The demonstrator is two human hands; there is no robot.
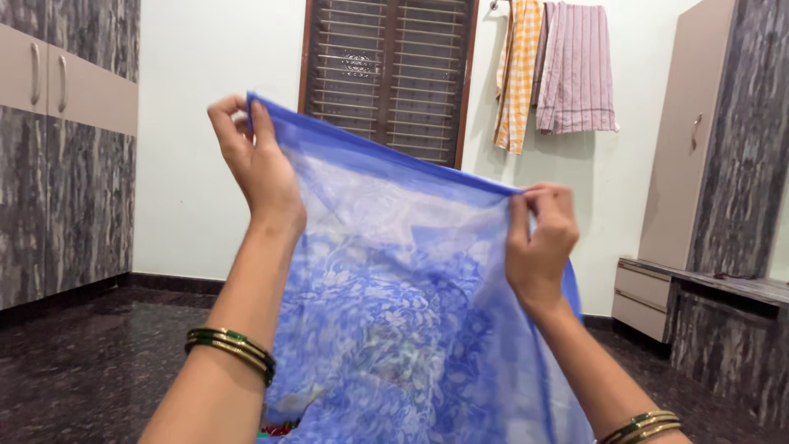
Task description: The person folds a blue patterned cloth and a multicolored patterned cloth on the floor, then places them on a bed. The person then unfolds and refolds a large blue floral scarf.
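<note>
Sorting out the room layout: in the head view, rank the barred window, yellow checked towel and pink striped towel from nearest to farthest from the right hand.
From the right hand:
1. Yellow checked towel, above it.
2. Pink striped towel, up and right.
3. Barred window, up and left.

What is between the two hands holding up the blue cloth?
In the head view, the top edge of the thin blue cloth stretches taut from the left hand to the right hand. Behind it shows a barred window.

A sheer blue cloth [411, 312] with a pale floral print — held up in the air, its top edge stretched taut, sloping down rightward, the rest hanging loose.
</note>
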